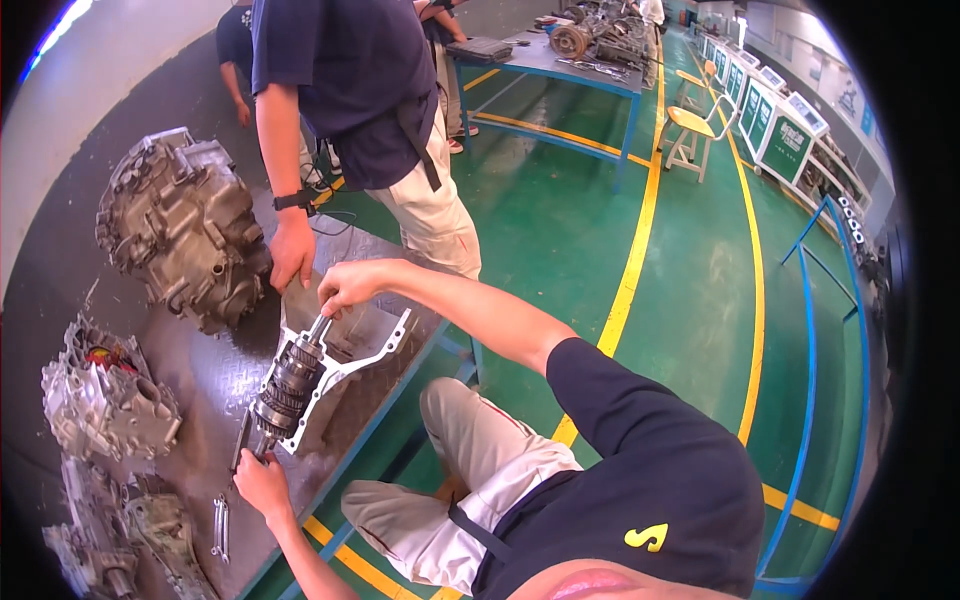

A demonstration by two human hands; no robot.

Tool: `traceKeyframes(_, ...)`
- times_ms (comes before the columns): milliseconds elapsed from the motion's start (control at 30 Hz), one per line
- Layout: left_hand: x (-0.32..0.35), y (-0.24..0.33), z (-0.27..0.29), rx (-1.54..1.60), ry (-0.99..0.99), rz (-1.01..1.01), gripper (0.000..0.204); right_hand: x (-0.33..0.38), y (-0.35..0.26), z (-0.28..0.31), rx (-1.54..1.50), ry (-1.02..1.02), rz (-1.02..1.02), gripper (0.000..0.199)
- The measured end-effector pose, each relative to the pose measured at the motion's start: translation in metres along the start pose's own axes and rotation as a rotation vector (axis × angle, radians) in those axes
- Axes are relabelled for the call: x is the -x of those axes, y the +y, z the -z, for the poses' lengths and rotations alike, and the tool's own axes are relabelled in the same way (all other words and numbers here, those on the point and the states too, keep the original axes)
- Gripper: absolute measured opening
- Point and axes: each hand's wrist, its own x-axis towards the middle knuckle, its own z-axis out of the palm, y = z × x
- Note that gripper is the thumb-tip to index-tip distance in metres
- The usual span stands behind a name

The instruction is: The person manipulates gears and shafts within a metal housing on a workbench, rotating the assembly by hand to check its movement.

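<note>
A transmission gear shaft (290,385), stacked with dark gears, lies along a silver cast-metal housing frame (365,368) on the metal workbench. My right hand (348,287) is closed around the shaft's bright far end. At the near end, my left hand (262,484) is closed on the shaft's lower tip; its fingertips are partly hidden. A co-worker's hand (293,255) hangs fingers-down just beyond my right hand, by the frame's far end. Whether it touches the frame I cannot tell.
A large gearbox casing (185,230) stands at the bench's far left, with a silver casing (108,395) nearer. Several wrenches (221,528) lie near my left hand. The co-worker (350,100) stands across the bench. Behind are a blue-framed table (560,65) and a chair (692,122).
</note>
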Motion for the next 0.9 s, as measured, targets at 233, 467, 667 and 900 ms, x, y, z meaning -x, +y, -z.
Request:
traceKeyframes(233, -0.012, -0.003, 0.0, -0.067, -0.014, 0.057, 0.028, -0.008, -0.019, -0.012, 0.344, -0.021, -0.137, 0.047)
traceKeyframes(467, -0.007, 0.005, -0.007, -0.075, 0.086, 0.103, 0.023, -0.006, -0.02, -0.023, 0.457, 0.031, -0.263, 0.049)
traceKeyframes(667, -0.003, 0.006, -0.01, -0.018, 0.138, 0.068, 0.021, 0.005, -0.025, -0.028, 0.433, 0.098, -0.215, 0.051)
traceKeyframes(900, 0.002, -0.008, -0.016, -0.028, 0.122, 0.078, 0.023, 0.0, -0.017, -0.041, 0.474, 0.127, -0.137, 0.044)
